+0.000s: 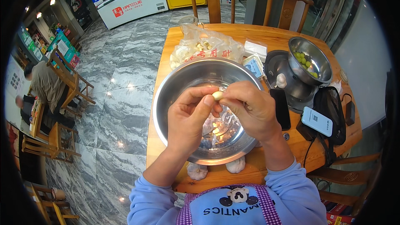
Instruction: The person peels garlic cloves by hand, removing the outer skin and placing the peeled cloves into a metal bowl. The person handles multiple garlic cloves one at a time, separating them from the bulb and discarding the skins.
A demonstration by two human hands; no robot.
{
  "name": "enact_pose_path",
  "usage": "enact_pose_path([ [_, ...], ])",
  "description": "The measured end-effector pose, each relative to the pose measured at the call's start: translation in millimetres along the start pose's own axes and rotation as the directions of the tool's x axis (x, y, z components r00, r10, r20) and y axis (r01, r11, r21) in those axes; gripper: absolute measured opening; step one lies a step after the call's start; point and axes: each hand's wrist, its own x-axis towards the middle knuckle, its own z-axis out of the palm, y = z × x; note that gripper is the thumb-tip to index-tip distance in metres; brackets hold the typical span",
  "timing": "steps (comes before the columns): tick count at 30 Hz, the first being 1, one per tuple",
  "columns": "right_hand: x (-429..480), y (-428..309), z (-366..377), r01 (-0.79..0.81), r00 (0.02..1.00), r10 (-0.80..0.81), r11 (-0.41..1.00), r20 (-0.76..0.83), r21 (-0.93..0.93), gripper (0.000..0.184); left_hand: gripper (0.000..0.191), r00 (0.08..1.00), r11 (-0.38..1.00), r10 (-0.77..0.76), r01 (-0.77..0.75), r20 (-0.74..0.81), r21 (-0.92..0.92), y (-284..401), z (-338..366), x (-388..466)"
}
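Note:
A pale garlic clove [217, 95] is pinched between both hands above a large stainless steel basin [162, 100]. My left hand [190, 112] grips the clove's left end between thumb and fingers. From the other side, the thumb and fingertips of my right hand [253, 107] touch its right end. Thin garlic skins [207, 126] lie on the basin's bottom, partly hidden by my hands. Two whole garlic bulbs, one at the left [197, 171] and one at the right [236, 165], rest on the wooden table against the basin's near rim.
Behind the basin sits a plastic bag [215, 45] of garlic. To the right are a dark round tray [275, 59] with a garlic bulb [281, 80], a steel bowl [325, 65] of green grapes, a phone [280, 109], a power bank [317, 121] and a black bag [328, 103]. Two people are at far left.

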Motion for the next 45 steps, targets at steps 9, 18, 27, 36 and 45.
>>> enact_pose_path([
  [9, -1.9, -3.2, 3.4, -0.114, 0.993, 0.115, 0.990, -0.014, 0.087, 0.023, 0.020, 1.000, 1.000, 0.005, -0.005, 0.009, 0.006, 0.6, -1.4, 0.8],
  [18, -3.7, 1.8, -0.9, -0.155, 0.988, 0.152, 0.982, 0.037, 0.105, 0.014, 0.020, 1.000, 0.996, -0.002, 0.001, 0.007, 0.093, 1.3, -2.2, 1.6],
  [27, -2.0, 0.9, -13.2, -0.258, 0.965, 0.252, 0.962, 0.069, 0.088, 0.015, 0.019, 0.981, 0.936, -0.189, 0.191, 0.038, -0.295, 1.3, -10.9, 8.7],
  [36, -1.8, 9.8, -7.1, -0.427, 0.896, 0.433, 0.901, 0.102, -0.078, 0.013, 0.021, 0.954, 0.906, 0.274, -0.214, -0.120, 0.365, 36.9, -53.6, 87.9],
  [45, -2.2, 25.3, -1.7, -0.532, 0.842, 0.531, 0.790, 0.095, 0.304, 0.036, 0.021, 0.999, 0.660, 0.020, -0.048, 0.046, 0.750, 3.3, -57.2, 158.0],
])
